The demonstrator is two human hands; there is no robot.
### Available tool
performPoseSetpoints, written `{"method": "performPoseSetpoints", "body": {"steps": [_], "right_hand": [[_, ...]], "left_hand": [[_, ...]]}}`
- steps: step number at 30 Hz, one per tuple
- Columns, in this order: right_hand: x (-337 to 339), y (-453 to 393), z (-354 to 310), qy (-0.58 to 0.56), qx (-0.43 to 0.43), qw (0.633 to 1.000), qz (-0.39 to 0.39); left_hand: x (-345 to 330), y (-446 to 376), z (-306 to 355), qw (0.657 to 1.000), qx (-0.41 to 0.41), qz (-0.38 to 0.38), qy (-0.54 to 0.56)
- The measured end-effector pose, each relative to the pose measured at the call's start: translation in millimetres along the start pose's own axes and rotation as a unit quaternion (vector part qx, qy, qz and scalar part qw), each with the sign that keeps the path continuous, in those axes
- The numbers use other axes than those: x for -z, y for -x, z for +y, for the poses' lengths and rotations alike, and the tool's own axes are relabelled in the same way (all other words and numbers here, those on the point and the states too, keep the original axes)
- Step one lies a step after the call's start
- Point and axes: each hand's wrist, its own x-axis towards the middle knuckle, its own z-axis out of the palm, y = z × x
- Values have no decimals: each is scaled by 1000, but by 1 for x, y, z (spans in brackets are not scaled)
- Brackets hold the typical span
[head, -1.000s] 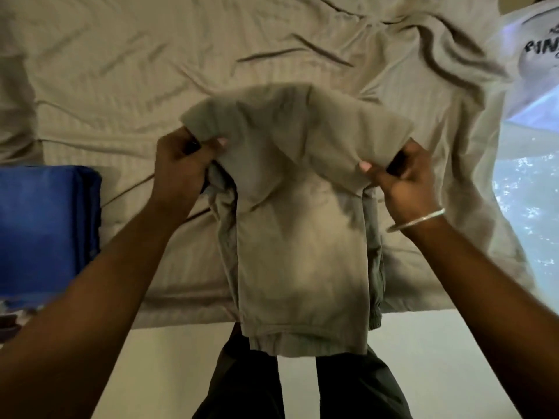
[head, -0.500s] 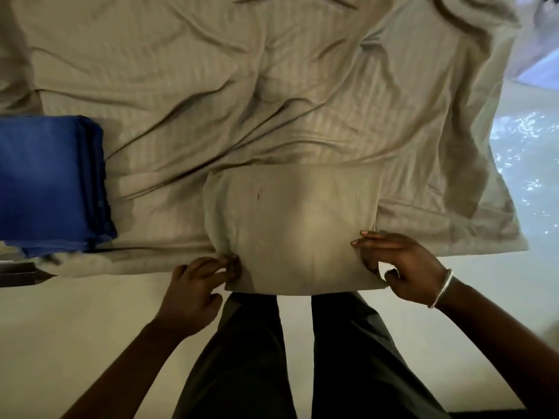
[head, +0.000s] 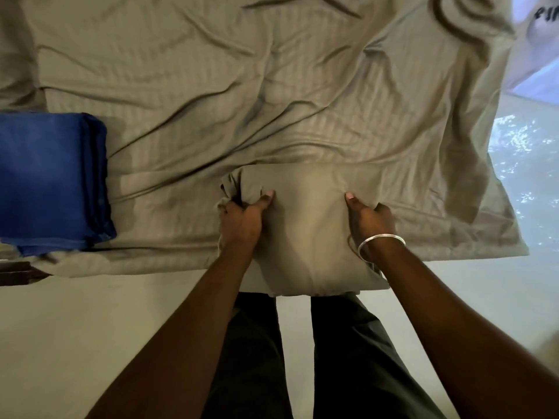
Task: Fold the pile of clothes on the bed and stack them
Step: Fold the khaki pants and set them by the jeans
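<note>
A folded khaki garment (head: 305, 225) lies at the near edge of the bed, partly overhanging it. My left hand (head: 242, 219) grips the garment's left side, bunching the cloth, thumb on top. My right hand (head: 370, 220), with a silver bangle on the wrist, grips its right side with the thumb on top and the fingers tucked under the edge. A folded blue garment (head: 51, 182) sits on the bed at the far left.
The wrinkled beige striped bedsheet (head: 242, 101) covers the bed. A white garment with dark print (head: 538, 40) lies at the top right corner. My dark trouser legs (head: 251, 358) stand below the bed edge on a pale floor.
The garment, held up a second ago, was laid folded on the bed edge. Both hands have since moved up from its near corners to grip its two sides.
</note>
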Motion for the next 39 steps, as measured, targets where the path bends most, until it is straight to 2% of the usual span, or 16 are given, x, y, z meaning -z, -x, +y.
{"method": "performPoseSetpoints", "body": {"steps": [3,7,11,13,15,17,19,21,23,24,26,28,31,36,39], "right_hand": [[-2,13,6,-89,42,995,-15],[9,26,2,-211,41,974,-77],[18,34,-12,-234,46,965,-106],[19,29,-16,-209,49,969,-125],[12,20,-16,-182,40,975,-125],[6,8,-11,-160,21,977,-142],[3,-4,-3,-117,-9,979,-166],[3,-10,3,-91,-20,981,-168],[4,-14,8,-94,-14,981,-169],[4,-16,10,-100,-14,980,-169],[5,-16,12,-101,-12,980,-172],[6,-14,10,-97,-10,980,-172],[9,-7,4,-102,-2,980,-169],[6,28,-13,-130,34,975,-175],[-22,59,-29,-159,63,965,-198]], "left_hand": [[7,-11,-6,995,5,-25,95],[14,15,3,971,-48,-104,209],[35,33,-1,921,-27,-201,333],[47,29,-3,904,-33,-270,330],[45,20,-4,920,-38,-296,253],[37,12,-2,944,-30,-268,189],[30,2,-2,961,-12,-213,174],[25,2,-6,984,-24,-121,126],[21,11,-17,999,-39,-32,6],[20,16,-21,999,-27,-32,9],[19,24,-22,991,9,-107,76],[22,32,-18,973,-14,-201,110],[29,42,-12,942,-17,-277,190],[57,59,-11,921,-39,-283,264],[99,52,-9,916,-66,-271,288]]}}
